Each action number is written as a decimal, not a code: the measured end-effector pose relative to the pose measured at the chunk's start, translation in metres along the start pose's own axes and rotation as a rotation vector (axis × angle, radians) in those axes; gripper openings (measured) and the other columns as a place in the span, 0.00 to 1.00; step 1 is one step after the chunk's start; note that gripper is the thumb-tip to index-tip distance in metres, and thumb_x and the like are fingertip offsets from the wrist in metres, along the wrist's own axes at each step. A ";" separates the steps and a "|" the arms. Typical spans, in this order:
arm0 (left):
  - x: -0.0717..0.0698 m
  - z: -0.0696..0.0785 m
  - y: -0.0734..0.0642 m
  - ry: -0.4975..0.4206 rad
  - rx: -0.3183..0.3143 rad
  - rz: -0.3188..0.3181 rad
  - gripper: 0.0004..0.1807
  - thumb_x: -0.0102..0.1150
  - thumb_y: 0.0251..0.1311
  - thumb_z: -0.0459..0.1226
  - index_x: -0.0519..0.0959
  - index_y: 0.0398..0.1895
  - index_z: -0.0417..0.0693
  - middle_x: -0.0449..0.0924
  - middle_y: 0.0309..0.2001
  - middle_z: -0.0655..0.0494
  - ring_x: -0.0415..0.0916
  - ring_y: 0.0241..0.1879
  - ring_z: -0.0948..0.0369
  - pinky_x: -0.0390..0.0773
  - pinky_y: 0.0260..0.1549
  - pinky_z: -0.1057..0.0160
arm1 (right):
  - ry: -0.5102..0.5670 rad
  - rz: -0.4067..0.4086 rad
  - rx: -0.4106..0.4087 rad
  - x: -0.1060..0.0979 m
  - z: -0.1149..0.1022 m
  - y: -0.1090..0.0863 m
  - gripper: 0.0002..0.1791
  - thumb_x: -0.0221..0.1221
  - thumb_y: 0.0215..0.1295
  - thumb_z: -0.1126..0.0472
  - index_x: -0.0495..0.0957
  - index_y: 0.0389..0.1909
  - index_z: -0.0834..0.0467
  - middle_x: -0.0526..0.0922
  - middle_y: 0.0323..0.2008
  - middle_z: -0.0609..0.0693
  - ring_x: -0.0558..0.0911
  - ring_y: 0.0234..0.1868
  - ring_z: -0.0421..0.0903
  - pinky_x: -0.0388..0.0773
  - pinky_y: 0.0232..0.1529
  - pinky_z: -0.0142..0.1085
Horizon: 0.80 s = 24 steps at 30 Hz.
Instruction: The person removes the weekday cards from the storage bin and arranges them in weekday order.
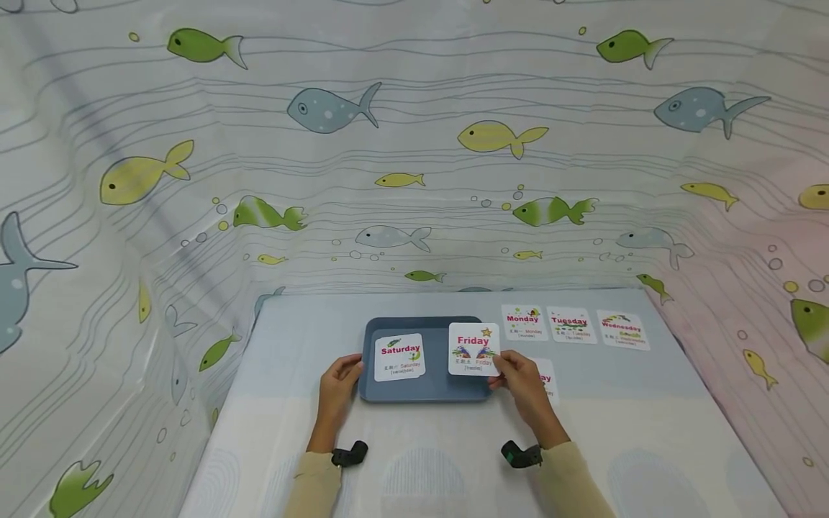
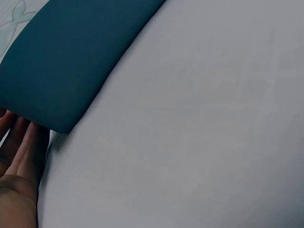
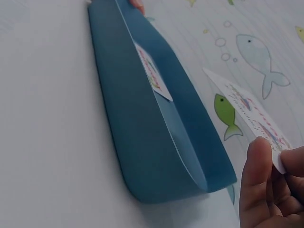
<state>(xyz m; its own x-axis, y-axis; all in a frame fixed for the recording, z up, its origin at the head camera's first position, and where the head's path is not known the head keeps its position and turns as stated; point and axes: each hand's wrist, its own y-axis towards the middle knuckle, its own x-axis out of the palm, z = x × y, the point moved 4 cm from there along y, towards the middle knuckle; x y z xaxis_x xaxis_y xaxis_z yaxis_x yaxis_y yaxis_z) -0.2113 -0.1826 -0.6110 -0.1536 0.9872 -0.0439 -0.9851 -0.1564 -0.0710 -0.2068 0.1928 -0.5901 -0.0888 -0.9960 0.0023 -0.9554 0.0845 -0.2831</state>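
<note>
So I've got the Friday card (image 1: 474,342) pinched by its near right corner in my right hand (image 1: 524,381), thumb on one side and fingers on the other. It's up over the right part of the blue tray (image 1: 435,391), tilted and not touching it, going by the right wrist view. I'd guess the corner grip is so I don't cover the word or the birds.

My left hand (image 1: 337,392) isn't really clutching anything: fingers and thumb are pretty straight against the tray's left end, probably just so it doesn't skate around. Can't tell if a fingertip hooks over the rim.

The Saturday card (image 1: 396,357) lies face up in the left part of the tray, with what looks like another card's edge peeking out at its near right corner.

Over on the far right of the bench (image 1: 615,414), the Monday card (image 1: 524,322), Tuesday card (image 1: 571,325) and Wednesday card (image 1: 623,331) lie in a row, all facing me, presumably so they're easy to read. Nearer, just right of the tray, a half-hidden card (image 1: 547,378) sits partly behind my right hand; only "ay" shows.
</note>
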 end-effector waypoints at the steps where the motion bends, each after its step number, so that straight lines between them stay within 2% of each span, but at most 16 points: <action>1: 0.000 0.000 0.000 0.001 0.001 0.002 0.20 0.61 0.67 0.33 0.77 0.58 0.30 0.79 0.57 0.32 0.82 0.53 0.56 0.78 0.46 0.77 | -0.004 0.001 -0.003 -0.001 0.000 0.000 0.13 0.54 0.74 0.61 0.77 0.46 0.69 0.79 0.37 0.57 0.83 0.30 0.47 0.85 0.33 0.36; 7: -0.001 0.000 0.002 -0.021 0.000 0.006 0.18 0.62 0.66 0.32 0.78 0.56 0.31 0.80 0.55 0.32 0.82 0.52 0.57 0.79 0.46 0.76 | -0.054 0.035 0.003 -0.009 0.001 -0.001 0.13 0.56 0.74 0.60 0.79 0.48 0.67 0.83 0.35 0.54 0.81 0.29 0.45 0.84 0.33 0.34; 17: 0.000 -0.002 0.001 -0.023 -0.017 0.009 0.18 0.62 0.66 0.32 0.78 0.56 0.30 0.80 0.56 0.33 0.81 0.54 0.50 0.79 0.45 0.76 | -0.083 0.068 0.021 -0.026 0.008 -0.001 0.15 0.55 0.75 0.59 0.77 0.51 0.67 0.85 0.37 0.54 0.82 0.30 0.45 0.83 0.34 0.33; 24: -0.002 -0.003 0.002 -0.025 -0.002 0.010 0.18 0.62 0.66 0.32 0.78 0.56 0.31 0.80 0.56 0.33 0.82 0.53 0.55 0.79 0.46 0.76 | -0.083 0.059 0.010 -0.036 0.007 -0.005 0.16 0.53 0.76 0.59 0.75 0.53 0.68 0.82 0.40 0.57 0.81 0.31 0.44 0.83 0.34 0.32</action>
<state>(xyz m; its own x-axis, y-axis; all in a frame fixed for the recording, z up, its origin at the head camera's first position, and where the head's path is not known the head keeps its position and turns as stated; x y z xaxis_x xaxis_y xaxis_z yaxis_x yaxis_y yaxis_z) -0.2124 -0.1845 -0.6140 -0.1651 0.9861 -0.0195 -0.9834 -0.1661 -0.0729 -0.1967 0.2283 -0.5951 -0.1205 -0.9882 -0.0944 -0.9463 0.1431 -0.2898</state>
